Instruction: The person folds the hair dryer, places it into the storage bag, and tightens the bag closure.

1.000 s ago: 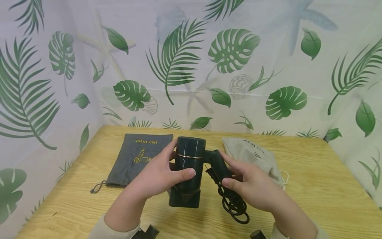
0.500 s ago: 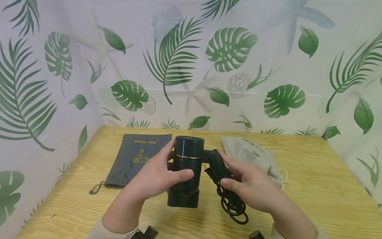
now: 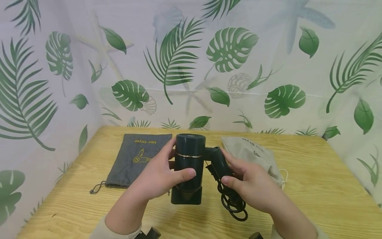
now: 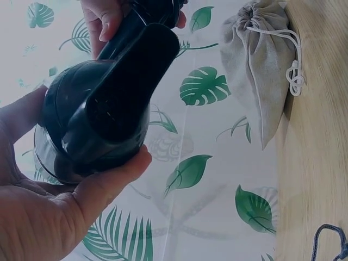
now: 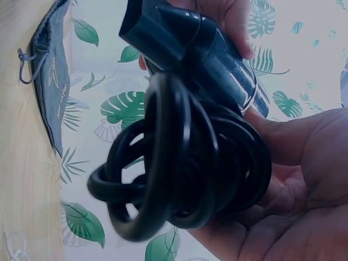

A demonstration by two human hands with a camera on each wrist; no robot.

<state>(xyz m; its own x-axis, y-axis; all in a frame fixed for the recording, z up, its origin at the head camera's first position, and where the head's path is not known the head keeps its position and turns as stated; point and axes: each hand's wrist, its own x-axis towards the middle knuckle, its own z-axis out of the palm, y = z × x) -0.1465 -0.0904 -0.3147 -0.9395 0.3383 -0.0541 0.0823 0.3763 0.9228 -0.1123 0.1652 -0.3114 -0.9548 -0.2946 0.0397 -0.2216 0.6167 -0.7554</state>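
Note:
A dark green hair dryer (image 3: 188,166) is held up over the table between both hands, its barrel upright in the head view. My left hand (image 3: 162,172) grips the barrel, thumb across its near side. The nozzle (image 4: 130,87) juts from the barrel's end in the left wrist view. With my right hand (image 3: 250,182) I hold the handle (image 3: 221,164), which joins the barrel on the right. Below that hand hangs the bundled black power cord (image 5: 190,163), with the plug beside the handle. Some fingers of both hands are hidden behind the dryer.
On the wooden table (image 3: 74,202), a dark grey drawstring bag (image 3: 122,166) printed "Hair Dryer" lies flat to the left. A beige drawstring bag (image 3: 262,156) lies to the right, partly behind my right hand. A leaf-patterned cloth (image 3: 191,76) hangs around the table's back and sides.
The hair dryer has tilted slightly, so its top end shows less of its rim and its lower end has shifted a little right. Both hands keep their hold.

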